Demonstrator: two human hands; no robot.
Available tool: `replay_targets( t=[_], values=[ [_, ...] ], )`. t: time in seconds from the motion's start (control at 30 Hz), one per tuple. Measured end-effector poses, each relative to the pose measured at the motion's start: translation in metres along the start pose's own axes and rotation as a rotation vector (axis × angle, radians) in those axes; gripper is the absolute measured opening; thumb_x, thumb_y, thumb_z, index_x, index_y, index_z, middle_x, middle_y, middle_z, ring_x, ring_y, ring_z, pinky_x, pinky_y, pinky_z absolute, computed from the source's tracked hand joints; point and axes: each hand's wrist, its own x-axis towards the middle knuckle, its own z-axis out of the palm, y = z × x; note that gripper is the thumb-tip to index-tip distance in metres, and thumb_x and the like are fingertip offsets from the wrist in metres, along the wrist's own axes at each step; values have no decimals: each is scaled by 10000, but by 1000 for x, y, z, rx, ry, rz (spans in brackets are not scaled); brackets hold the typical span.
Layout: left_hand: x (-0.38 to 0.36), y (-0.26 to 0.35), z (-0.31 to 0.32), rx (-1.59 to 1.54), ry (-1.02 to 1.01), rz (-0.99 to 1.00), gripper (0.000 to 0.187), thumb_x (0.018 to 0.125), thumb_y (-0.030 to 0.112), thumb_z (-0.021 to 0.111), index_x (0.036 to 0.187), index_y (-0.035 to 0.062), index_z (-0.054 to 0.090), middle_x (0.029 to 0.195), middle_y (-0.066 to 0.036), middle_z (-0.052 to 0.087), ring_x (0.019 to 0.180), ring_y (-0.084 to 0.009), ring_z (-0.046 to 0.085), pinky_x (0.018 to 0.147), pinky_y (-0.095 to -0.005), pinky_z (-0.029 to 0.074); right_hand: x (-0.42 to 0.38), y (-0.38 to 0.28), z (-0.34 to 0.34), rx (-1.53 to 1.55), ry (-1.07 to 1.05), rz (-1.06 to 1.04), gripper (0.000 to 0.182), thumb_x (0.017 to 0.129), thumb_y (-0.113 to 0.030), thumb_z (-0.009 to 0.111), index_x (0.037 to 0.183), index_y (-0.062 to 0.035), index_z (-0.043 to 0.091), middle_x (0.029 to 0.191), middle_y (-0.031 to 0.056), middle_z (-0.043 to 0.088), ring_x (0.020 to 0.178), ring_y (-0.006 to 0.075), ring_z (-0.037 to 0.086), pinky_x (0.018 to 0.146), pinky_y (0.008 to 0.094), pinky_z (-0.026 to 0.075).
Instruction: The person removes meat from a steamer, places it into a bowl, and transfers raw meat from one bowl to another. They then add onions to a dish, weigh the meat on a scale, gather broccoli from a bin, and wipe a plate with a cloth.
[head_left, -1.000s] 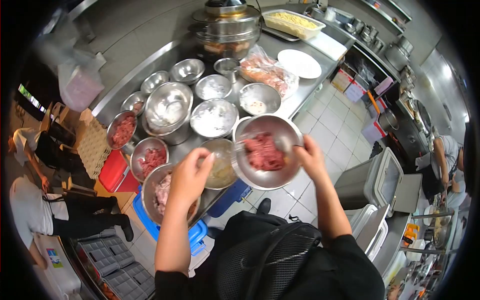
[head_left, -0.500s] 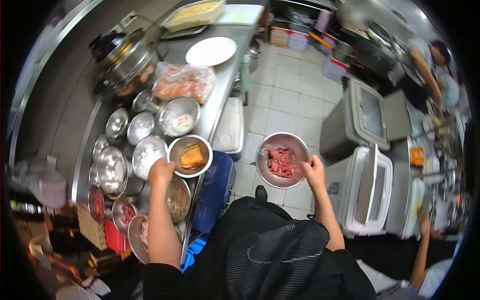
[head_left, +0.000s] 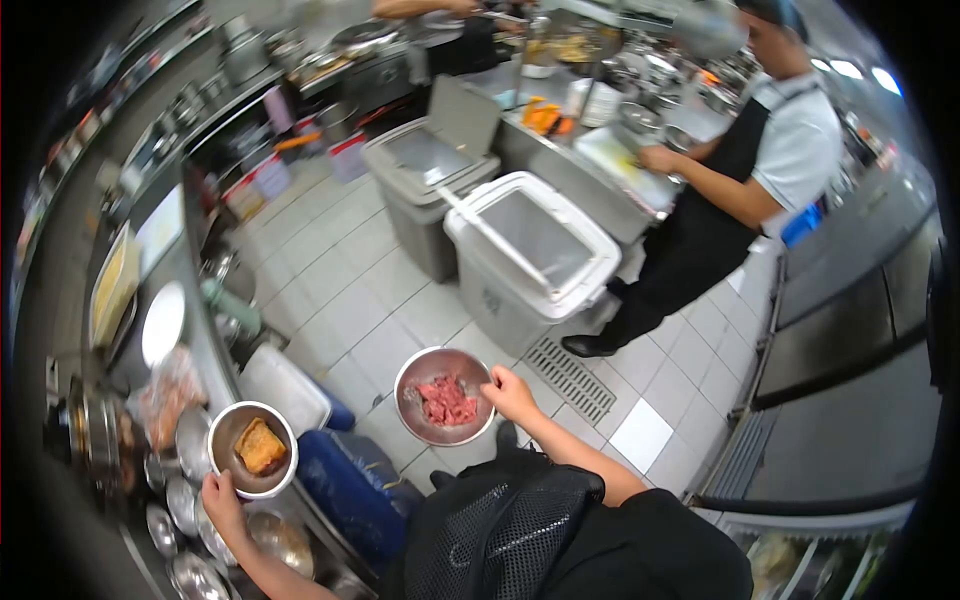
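Note:
My left hand (head_left: pixel 222 503) is closed on the near rim of a metal bowl (head_left: pixel 223 436), which shows at the counter's edge. Inside that bowl lies a golden-brown block of food (head_left: pixel 260 447). Out over the floor, a second metal bowl (head_left: pixel 410 425) is held up by its right rim in my right hand (head_left: pixel 512 396), fingers closed on the edge. Raw red meat pieces (head_left: pixel 447 402) sit in the bottom of it. Several more metal bowls (head_left: pixel 280 540) stand around and below my left hand on the counter.
A blue bin (head_left: pixel 350 490) and a white-lidded container (head_left: pixel 285 388) flank the counter. Ahead stand a white bin (head_left: pixel 490 290) and a grey bin (head_left: pixel 415 215). A person in a black apron (head_left: pixel 715 190) works at the right counter. A floor drain (head_left: pixel 570 380) and steel fridge doors (head_left: pixel 850 400) lie right.
The view has swung to the right, so the counter now sits farther left and the co-worker and fridge show. Both hands keep hold of their bowls.

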Motion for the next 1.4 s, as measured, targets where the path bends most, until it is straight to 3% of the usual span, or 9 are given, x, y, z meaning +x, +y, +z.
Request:
replay_targets(
  t=[0.07,0.2,0.33,0.4,0.57,0.93,1.03,1.13,1.4],
  values=[
    [0,1,47,-58,-114,179,307,853,116,558,627,113,350,590,72,317,530,-36,270,441,-244,213,-15,32,-38,47,101,53,230,719,-217,599,706,-39,455,585,76,441,555,163,436,520,336,377],
    [-64,34,190,-153,-457,201,314,837,143,584,626,115,354,604,74,316,544,-43,280,450,-246,232,-51,97,-133,-15,297,220,203,706,-213,566,735,-27,490,617,130,525,585,243,537,547,364,422],
    [-175,64,355,-256,-819,84,203,812,169,601,669,64,503,610,41,448,543,-61,392,465,-240,330,-94,156,-242,-3,494,279,221,704,-210,581,696,-22,466,580,95,468,554,191,453,521,355,384],
    [-235,90,421,-153,-955,105,162,809,153,587,706,33,550,636,4,521,561,-80,472,482,-247,384,-120,181,-298,27,580,460,203,695,-195,576,686,-27,463,576,93,458,559,194,450,520,354,380],
    [-345,127,557,-67,-1256,134,189,818,163,565,706,13,545,616,-23,543,560,-109,525,493,-267,421,-164,252,-426,5,839,563,220,692,-187,585,656,-31,434,552,85,460,524,182,438,502,353,380],
    [-508,253,789,-17,-1493,216,206,838,183,585,718,19,556,612,-37,564,544,-111,553,509,-263,457,-145,371,-631,154,1173,590,253,705,-183,598,644,-37,400,551,83,430,521,187,429,506,355,382],
    [-555,292,863,4,-1537,271,265,841,208,594,664,29,513,589,-33,539,546,-109,549,511,-279,475,-138,397,-700,39,1197,691,194,719,-131,590,667,-42,426,580,21,433,552,117,425,490,298,368],
    [-595,310,935,-52,-1547,215,289,845,222,593,655,32,489,593,-34,527,555,-107,552,525,-282,490,-140,437,-752,66,1299,685,205,695,-152,585,653,-28,428,556,77,444,525,172,435,500,360,387],
    [-661,395,1056,-285,-1428,49,278,863,193,593,659,60,457,617,8,491,570,-80,523,527,-250,474,-106,554,-896,382,1368,660,90,732,-62,521,713,-7,452,632,71,499,487,172,530,410,346,490]
  ],
)
